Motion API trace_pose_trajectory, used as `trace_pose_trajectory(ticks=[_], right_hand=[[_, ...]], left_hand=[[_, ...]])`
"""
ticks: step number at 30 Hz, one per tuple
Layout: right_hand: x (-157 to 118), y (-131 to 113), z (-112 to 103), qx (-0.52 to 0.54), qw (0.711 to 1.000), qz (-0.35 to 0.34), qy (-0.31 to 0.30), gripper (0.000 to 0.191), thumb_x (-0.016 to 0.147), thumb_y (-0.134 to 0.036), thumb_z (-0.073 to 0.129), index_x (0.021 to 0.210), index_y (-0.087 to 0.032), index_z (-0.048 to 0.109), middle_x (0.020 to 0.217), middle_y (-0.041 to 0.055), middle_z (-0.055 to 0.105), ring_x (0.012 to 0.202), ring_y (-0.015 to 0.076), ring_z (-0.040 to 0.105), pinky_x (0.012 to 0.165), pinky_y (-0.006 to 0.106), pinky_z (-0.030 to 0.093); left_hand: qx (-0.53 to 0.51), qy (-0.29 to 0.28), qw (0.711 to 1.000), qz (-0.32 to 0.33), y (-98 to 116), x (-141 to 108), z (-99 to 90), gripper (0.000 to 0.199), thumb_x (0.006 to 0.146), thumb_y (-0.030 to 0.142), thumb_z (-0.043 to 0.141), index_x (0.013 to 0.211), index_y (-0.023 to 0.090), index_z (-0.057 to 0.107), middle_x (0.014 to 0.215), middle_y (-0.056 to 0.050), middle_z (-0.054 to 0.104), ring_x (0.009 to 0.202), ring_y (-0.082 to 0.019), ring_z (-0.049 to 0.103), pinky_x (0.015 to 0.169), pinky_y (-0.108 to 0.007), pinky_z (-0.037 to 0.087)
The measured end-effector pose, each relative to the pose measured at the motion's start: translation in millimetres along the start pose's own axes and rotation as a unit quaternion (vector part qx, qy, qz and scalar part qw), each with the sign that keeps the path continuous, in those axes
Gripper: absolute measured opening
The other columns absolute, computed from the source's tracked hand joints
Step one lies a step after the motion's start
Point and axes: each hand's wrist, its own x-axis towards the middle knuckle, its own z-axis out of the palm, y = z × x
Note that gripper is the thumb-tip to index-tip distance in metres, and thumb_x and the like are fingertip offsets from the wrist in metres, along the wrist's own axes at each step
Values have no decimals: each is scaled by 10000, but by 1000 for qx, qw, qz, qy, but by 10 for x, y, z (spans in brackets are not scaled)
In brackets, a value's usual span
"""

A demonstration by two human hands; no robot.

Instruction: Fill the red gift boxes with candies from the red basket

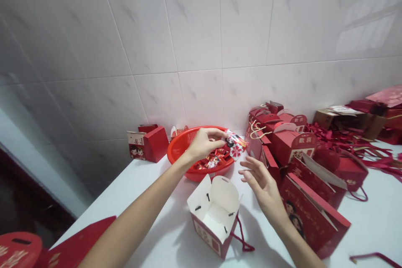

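My left hand (205, 143) pinches the corner of a small red and white printed packet (236, 145) above the right side of a red plastic basket (179, 147). Wrapped red and white pieces (215, 160) lie inside the basket. My right hand (259, 176) is just below and right of the packet, fingers spread, holding nothing. Between my forearms stands a small red gift box (209, 234) with its white flaps up and open. Its inside looks white, with black slots in the flaps, and a dark red cord hangs at its right side.
Several red gift boxes and bags (293, 144) crowd the right side by the tiled wall (201, 29). Red ribbons (333, 134) lie farther right. Another red box (156, 144) stands left of the basket. Red card pieces (83, 238) are at lower left on the white table (138, 184).
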Motion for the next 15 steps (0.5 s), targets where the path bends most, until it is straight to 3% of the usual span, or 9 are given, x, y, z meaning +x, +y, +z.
trace_pose_trajectory(ticks=[3,6,11,15], right_hand=[[15,-78,23,68,997,19,-16,467,843,-546,680,1141,-188,637,1065,108,713,894,237,698,745,352,588],[19,-121,27,134,990,40,3,402,816,-509,733,1037,-176,686,923,78,731,738,195,678,675,320,571],[14,-144,6,234,970,52,-28,321,774,-399,809,1014,-204,721,887,45,721,699,145,631,673,282,546],[15,-156,-22,248,966,53,-59,251,780,-349,806,977,-207,742,872,34,708,682,118,579,615,232,513]], left_hand=[[11,-40,998,49,189,-166,173,191,747,109,655,911,138,748,946,-72,752,862,-174,689,844,-326,558],[-21,-93,993,65,251,-245,227,178,758,134,675,925,140,738,917,-64,740,871,-176,683,849,-339,554],[-118,-142,983,-2,174,-226,78,414,708,204,788,1108,162,689,953,-61,712,903,-192,671,843,-364,539],[-123,-183,974,-48,148,-234,-6,552,748,269,785,1271,222,616,1025,-57,665,968,-201,644,854,-372,521]])
